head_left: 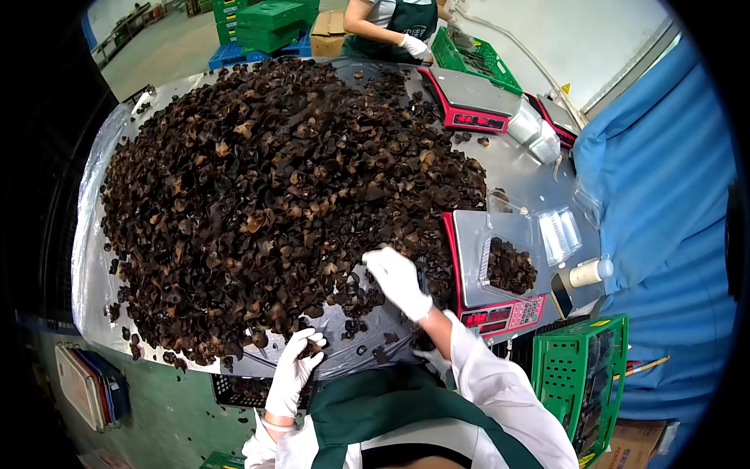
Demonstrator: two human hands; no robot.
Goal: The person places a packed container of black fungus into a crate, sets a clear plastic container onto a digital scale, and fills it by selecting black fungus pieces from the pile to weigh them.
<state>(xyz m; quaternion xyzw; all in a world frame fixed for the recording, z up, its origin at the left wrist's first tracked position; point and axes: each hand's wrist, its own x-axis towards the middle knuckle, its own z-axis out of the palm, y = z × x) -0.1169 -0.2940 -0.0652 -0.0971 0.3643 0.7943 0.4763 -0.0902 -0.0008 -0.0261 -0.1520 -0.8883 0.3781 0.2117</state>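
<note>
Mushrooms (297,180) lie beside the right fingers (376,259), perhaps touching.

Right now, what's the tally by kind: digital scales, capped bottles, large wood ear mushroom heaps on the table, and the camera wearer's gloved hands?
Digital scales: 3
Capped bottle: 1
Large wood ear mushroom heap: 1
Wearer's gloved hands, left hand and right hand: 2
Total: 7
</note>
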